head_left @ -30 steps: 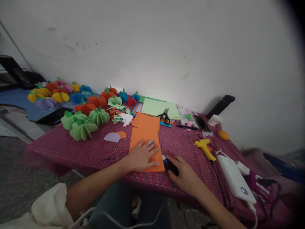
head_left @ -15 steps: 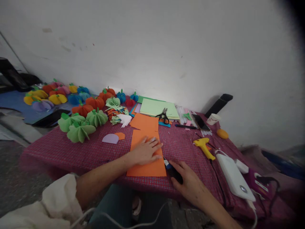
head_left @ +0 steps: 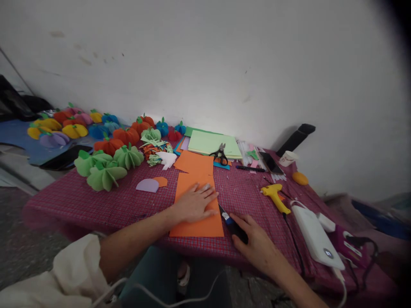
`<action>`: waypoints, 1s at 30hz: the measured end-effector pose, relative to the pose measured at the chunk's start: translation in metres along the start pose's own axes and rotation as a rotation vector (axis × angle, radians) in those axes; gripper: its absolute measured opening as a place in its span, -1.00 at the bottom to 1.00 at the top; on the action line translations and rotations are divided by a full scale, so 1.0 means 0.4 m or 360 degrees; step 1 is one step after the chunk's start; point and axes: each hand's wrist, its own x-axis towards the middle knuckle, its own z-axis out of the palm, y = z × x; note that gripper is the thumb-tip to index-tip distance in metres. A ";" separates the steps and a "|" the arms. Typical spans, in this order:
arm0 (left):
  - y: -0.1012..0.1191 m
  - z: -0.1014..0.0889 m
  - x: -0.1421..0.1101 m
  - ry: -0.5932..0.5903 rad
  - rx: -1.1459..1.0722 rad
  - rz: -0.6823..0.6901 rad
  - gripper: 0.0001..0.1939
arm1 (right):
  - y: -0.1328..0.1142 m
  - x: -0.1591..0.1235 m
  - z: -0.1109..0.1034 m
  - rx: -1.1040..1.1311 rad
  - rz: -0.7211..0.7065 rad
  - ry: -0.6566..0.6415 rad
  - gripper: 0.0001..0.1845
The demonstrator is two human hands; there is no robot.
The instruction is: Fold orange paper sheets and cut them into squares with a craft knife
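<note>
Presses an orange sheet (head_left: 186, 226) to the checked cloth (head_left: 128, 196) with an open, spread left hand (head_left: 194, 205). Grips a cutter knife (head_left: 237, 231) in the right hand (head_left: 255, 244), pointing a bare blade towards the right edge of the sheet. Compared with the first picture, has slid the sheet slightly nearer the body and drawn the knife a little back from the edge, baring more of the blade to view. Overlaps the near end of an upper orange sheet (head_left: 195, 162) at the far end of the lower one, or lies under it; cannot tell which. Behind, on the same cloth, finds black-handled scissors (head_left: 221, 157) partly over a stack of pale green paper (head_left: 208, 142). To the right, a yellow glue gun (head_left: 276, 198), a white power bank (head_left: 316, 239) and a paper cup (head_left: 288, 158). To the left, green paper pumpkins (head_left: 105, 175) and, farther over on a blue surface (head_left: 25, 139), more in yellow, purple, pink and blue. Beyond, a pale, marked wall (head_left: 192, 64); down at left, a speckled grey floor (head_left: 19, 244).
</note>
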 end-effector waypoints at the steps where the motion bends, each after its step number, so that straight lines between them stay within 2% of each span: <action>1: 0.000 0.000 0.000 -0.0002 -0.0014 0.0002 -0.32 | 0.002 -0.002 0.000 -0.0001 0.0005 -0.0005 -0.47; 12: 0.001 0.004 0.001 0.0007 -0.0015 -0.0018 -0.29 | -0.015 0.038 -0.001 0.0002 -0.0066 0.0020 -0.43; 23: -0.006 0.014 0.000 0.0032 0.0022 0.0001 -0.30 | 0.012 0.048 -0.001 -0.0029 -0.0051 0.0042 -0.44; 30: -0.007 0.016 0.001 0.0027 -0.0004 0.0003 -0.28 | 0.001 0.070 0.000 -0.0061 -0.0057 0.0027 -0.43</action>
